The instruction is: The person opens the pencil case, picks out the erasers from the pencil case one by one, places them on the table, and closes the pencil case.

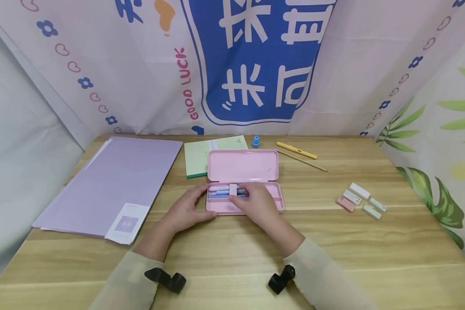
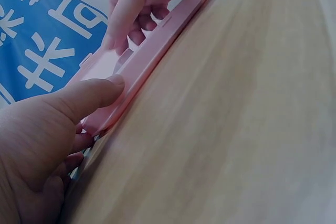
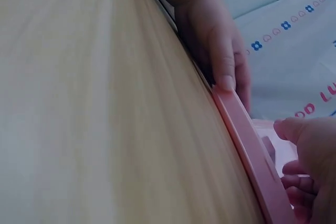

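An open pink pencil case (image 1: 243, 165) lies on the table, its lid tipped back. Several pens (image 1: 218, 192) in pale pink and blue lie in its rear compartment under a pink flap (image 1: 233, 189). My left hand (image 1: 184, 211) holds the case's left end, thumb on the front edge and fingers round the side. Over the middle of the case is my right hand (image 1: 258, 203), its thumb and forefinger at the flap and pens. The right wrist view shows its other fingers (image 3: 298, 184) curled inward; I cannot tell whether it pinches anything.
Left lies a large lilac folder (image 1: 116, 181) with a white label. Behind the case are a green notebook (image 1: 193, 155), a blue stamp-like piece (image 1: 255, 141), a yellow pen (image 1: 296, 150) and a thin gold pencil (image 1: 302, 160). Several small erasers (image 1: 359, 191) sit to the right.
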Motion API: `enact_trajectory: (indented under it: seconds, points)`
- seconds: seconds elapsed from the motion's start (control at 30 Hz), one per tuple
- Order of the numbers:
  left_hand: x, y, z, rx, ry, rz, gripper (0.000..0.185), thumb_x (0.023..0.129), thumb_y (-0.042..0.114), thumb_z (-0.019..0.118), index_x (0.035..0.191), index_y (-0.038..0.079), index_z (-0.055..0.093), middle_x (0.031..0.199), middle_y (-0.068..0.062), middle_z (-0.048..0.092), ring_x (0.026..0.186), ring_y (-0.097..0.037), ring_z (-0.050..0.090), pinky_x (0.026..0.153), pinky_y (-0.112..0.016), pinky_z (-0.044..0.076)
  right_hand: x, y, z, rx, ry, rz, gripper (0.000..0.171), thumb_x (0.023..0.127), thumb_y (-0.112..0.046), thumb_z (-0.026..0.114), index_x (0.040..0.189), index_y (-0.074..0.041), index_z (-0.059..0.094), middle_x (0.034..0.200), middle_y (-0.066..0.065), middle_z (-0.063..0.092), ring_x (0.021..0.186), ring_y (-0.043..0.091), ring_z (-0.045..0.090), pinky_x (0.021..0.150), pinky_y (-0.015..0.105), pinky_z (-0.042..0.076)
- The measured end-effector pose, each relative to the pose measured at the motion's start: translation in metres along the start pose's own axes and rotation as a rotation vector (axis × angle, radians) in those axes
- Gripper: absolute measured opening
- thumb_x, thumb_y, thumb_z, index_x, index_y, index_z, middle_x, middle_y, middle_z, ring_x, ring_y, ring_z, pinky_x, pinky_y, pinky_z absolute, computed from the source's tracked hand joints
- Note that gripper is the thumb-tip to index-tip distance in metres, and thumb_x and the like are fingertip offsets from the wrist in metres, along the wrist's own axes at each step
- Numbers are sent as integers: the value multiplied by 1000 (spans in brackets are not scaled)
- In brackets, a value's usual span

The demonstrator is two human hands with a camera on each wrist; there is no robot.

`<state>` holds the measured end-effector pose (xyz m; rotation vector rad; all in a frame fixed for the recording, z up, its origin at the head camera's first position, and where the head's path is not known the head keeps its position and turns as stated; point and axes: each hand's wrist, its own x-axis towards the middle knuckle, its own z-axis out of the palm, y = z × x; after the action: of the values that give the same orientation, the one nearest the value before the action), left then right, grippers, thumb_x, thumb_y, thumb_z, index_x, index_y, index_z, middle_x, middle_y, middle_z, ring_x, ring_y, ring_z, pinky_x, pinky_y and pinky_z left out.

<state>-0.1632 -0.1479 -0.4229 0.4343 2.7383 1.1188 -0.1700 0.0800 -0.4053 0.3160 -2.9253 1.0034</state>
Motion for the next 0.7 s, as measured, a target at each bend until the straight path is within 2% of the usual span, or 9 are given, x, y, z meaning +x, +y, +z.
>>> enact_trajectory:
  seconds: [0.1, 0.27, 0.4, 0.57, 0.7]
  points:
    - [0, -1, 0, 2, 4, -2, 88, 80, 43, 79, 151, 12, 37, 156, -20, 34, 145, -41, 30, 117, -58, 28, 3, -6, 7, -55, 6, 27, 54, 83, -50, 72, 116, -7, 69, 113, 10, 70, 109, 28, 64, 95, 43, 51]
    - [0, -1, 0, 1, 7, 6, 88, 80, 42, 79, 151, 11, 37, 156, -21, 35, 145, -41, 31, 117, -58, 29, 6, -11, 13, -119, 43, 77, 53, 80, -53, 74, 107, -8, 68, 103, 8, 71, 98, 28, 66, 84, 43, 53]
    - [0, 0, 0, 2, 2, 9, 88, 80, 42, 79, 151, 11, 37, 156, -20, 35, 145, -40, 31, 117, -57, 29, 6, -13, 12, -101, 60, 102, 44, 82, -45, 73, 105, -7, 71, 103, 9, 71, 98, 28, 66, 85, 43, 53]
    - [0, 0, -1, 2, -4, -1, 88, 80, 43, 78, 152, 12, 36, 157, -19, 34, 145, -40, 31, 117, -57, 29, 5, -11, 10, -44, 89, 96, 28, 85, -32, 70, 101, -9, 75, 97, 6, 72, 92, 23, 64, 80, 38, 52]
    - [0, 0, -1, -1, -6, 0, 88, 80, 42, 79, 152, 12, 36, 156, -20, 34, 145, -40, 31, 117, -57, 28, 2, -6, 6, -3, 93, 63, 27, 86, -27, 71, 104, -8, 75, 95, 6, 71, 88, 20, 63, 78, 36, 52]
